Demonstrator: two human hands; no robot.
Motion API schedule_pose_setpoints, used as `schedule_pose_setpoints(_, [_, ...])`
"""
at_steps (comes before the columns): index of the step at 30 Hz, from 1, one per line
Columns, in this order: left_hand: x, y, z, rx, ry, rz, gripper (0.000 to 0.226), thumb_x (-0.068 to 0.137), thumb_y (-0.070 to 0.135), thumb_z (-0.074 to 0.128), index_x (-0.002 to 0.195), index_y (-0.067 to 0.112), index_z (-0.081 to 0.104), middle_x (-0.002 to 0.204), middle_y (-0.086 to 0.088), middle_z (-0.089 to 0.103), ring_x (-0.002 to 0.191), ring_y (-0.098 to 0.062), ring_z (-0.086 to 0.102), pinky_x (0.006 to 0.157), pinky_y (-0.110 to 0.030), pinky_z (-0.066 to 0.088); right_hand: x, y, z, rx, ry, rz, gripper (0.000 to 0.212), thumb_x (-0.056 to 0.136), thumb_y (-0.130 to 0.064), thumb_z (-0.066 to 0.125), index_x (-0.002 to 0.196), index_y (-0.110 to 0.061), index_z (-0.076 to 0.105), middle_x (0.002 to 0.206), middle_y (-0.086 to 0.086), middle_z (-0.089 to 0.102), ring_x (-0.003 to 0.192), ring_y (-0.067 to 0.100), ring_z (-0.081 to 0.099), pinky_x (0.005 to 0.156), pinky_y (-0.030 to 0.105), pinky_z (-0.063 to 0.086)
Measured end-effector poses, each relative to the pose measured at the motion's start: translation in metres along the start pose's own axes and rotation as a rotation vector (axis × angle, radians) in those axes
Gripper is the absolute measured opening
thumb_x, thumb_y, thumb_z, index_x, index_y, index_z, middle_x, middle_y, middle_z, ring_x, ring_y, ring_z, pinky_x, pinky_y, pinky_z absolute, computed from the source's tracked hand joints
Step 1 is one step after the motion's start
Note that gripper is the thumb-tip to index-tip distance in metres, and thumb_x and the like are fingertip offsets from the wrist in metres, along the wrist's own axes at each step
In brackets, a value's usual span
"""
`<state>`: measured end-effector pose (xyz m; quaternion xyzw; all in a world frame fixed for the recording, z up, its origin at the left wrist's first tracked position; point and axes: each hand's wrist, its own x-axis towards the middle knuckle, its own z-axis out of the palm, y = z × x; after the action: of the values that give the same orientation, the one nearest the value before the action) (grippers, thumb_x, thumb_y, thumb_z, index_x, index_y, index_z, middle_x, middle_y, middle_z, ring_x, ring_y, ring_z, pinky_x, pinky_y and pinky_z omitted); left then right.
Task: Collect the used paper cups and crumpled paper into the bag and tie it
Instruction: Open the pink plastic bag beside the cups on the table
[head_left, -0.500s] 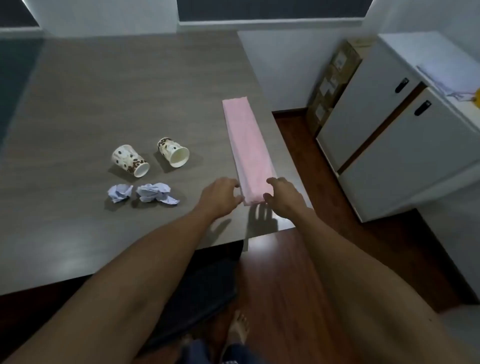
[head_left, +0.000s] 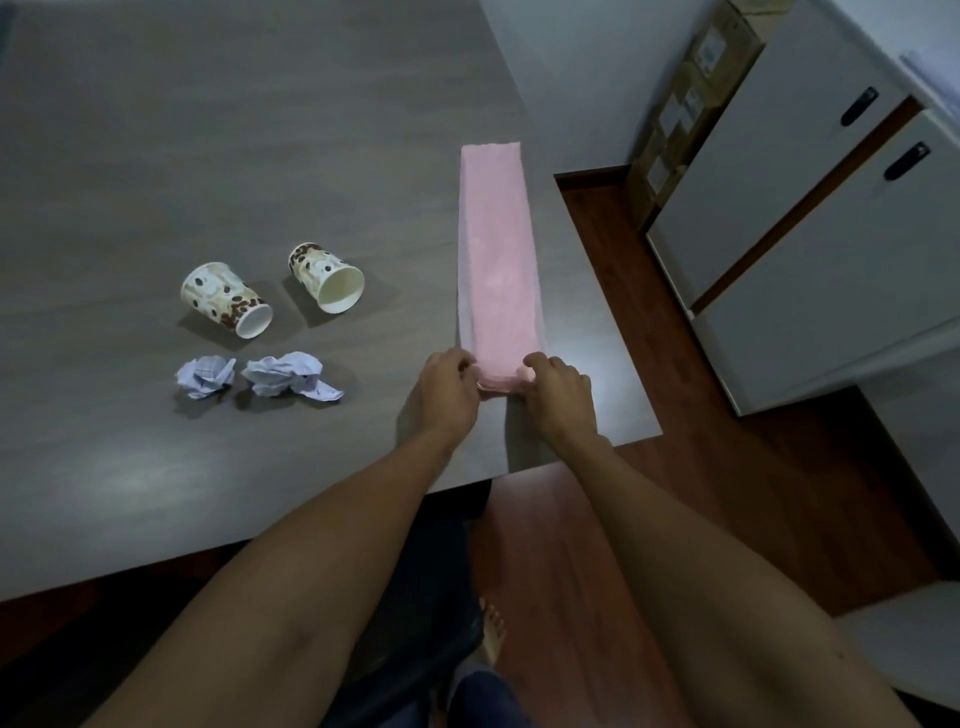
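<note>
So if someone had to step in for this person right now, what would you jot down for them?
Left hand and right hand both pinch the near end of the folded pink bag, which lies flat on the table.
Two paper cups lie on their sides to the left; two crumpled papers sit just in front of them.
Done: nothing bagged.
Left: open the bag, put in cups and papers, tie it.

Grey wood-grain table (head_left: 208, 130) bearing five items. Two patterned paper cups (head_left: 226, 300) (head_left: 327, 278) lie on their sides, with two crumpled papers (head_left: 205, 376) (head_left: 288, 375) just in front of them. A long folded pink bag (head_left: 498, 260) lies flat near the table's right edge.
</note>
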<state>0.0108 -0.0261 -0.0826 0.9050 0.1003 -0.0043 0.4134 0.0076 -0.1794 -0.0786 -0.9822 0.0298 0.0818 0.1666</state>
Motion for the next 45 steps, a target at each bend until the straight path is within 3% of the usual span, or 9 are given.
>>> schedule_pose_setpoints(8, [0.033,0.012,-0.069,-0.460,-0.069,-0.228,0.019,0.080,0.003,0.071,0.080,0.020,0.065,0.085,-0.017,0.074,0.073,-0.028,0.066,0.064,-0.030,0.053,-0.012,-0.046,-0.045,0.367,-0.089,-0.017,0.065,0.092,-0.050,0.062,0.149,-0.026,0.039,0.151,0.005,0.041,0.126,0.023,0.051,0.102,0.046,0.049])
schedule_pose_setpoints(12, [0.035,0.030,-0.095,-0.478,-0.113,-0.134,0.017,0.076,0.005,0.072,0.086,0.017,0.065,0.072,-0.006,0.067,0.061,-0.018,0.059,0.067,-0.031,0.050,-0.015,-0.073,-0.061,0.349,-0.081,-0.088,0.017,0.098,-0.038,0.060,0.099,-0.022,0.065,0.100,0.006,0.065,0.087,0.022,0.061,0.069,0.032,0.049])
schedule_pose_setpoints(17, [0.037,0.043,-0.122,-0.205,-0.094,0.069,0.007,0.090,0.007,0.064,0.086,0.011,0.069,0.079,-0.005,0.070,0.062,-0.006,0.066,0.070,-0.020,0.057,-0.019,-0.075,-0.088,0.087,0.114,-0.015,0.014,0.098,-0.016,0.060,0.104,-0.013,0.073,0.103,0.009,0.069,0.081,0.025,0.062,0.074,0.034,0.049])
schedule_pose_setpoints(21, [0.034,0.046,-0.136,0.213,-0.084,0.332,0.015,0.092,0.010,0.057,0.081,0.015,0.065,0.089,-0.010,0.068,0.082,-0.029,0.059,0.074,-0.035,0.045,-0.021,-0.072,-0.113,0.129,0.162,0.181,0.024,0.095,-0.009,0.065,0.119,-0.008,0.062,0.118,0.015,0.057,0.096,0.031,0.063,0.084,0.039,0.053])
schedule_pose_setpoints(27, [0.048,0.052,-0.134,-0.532,0.095,-0.311,0.015,0.087,0.000,0.051,0.083,0.013,0.057,0.081,-0.009,0.069,0.073,-0.026,0.068,0.062,-0.033,0.059,-0.027,-0.061,-0.124,0.153,0.029,0.347,0.038,0.091,-0.006,0.064,0.127,-0.005,0.054,0.134,0.022,0.048,0.110,0.041,0.060,0.095,0.045,0.051])
schedule_pose_setpoints(31, [0.038,0.070,-0.134,-0.683,0.038,-0.353,0.021,0.087,-0.007,0.050,0.079,0.012,0.053,0.064,-0.004,0.055,0.051,-0.018,0.052,0.035,-0.013,0.034,-0.028,-0.076,-0.138,0.563,-0.231,0.278,0.072,0.081,-0.024,0.069,0.145,-0.020,0.036,0.129,0.008,0.051,0.115,0.032,0.056,0.094,0.051,0.053])
schedule_pose_setpoints(34, [0.038,0.070,-0.129,-0.746,0.005,-0.379,0.015,0.090,-0.003,0.046,0.092,0.009,0.054,0.075,-0.011,0.056,0.051,-0.020,0.057,0.046,-0.025,0.046,-0.025,-0.093,-0.129,0.675,-0.200,0.209,0.032,0.092,-0.015,0.063,0.124,-0.017,0.057,0.115,0.004,0.063,0.102,0.027,0.064,0.082,0.041,0.055])
schedule_pose_setpoints(41, [0.031,0.039,-0.169,0.316,-0.239,0.358,0.065,0.075,0.040,0.085,0.127,0.016,0.054,0.115,-0.005,0.052,0.099,-0.024,0.053,0.083,-0.034,0.043,-0.028,-0.079,-0.133,0.665,0.337,0.580,0.038,0.093,-0.027,0.054,0.129,-0.015,0.058,0.122,0.010,0.066,0.107,0.033,0.063,0.090,0.039,0.049])
schedule_pose_setpoints(45, [0.032,0.021,-0.173,0.269,-0.023,0.023,0.050,0.085,0.010,0.071,0.134,0.010,0.058,0.136,-0.021,0.045,0.117,-0.038,0.053,0.100,-0.038,0.044,-0.027,-0.074,-0.147,0.558,0.359,0.603,0.045,0.090,-0.031,0.054,0.133,-0.019,0.061,0.126,0.010,0.066,0.114,0.036,0.062,0.088,0.036,0.043])
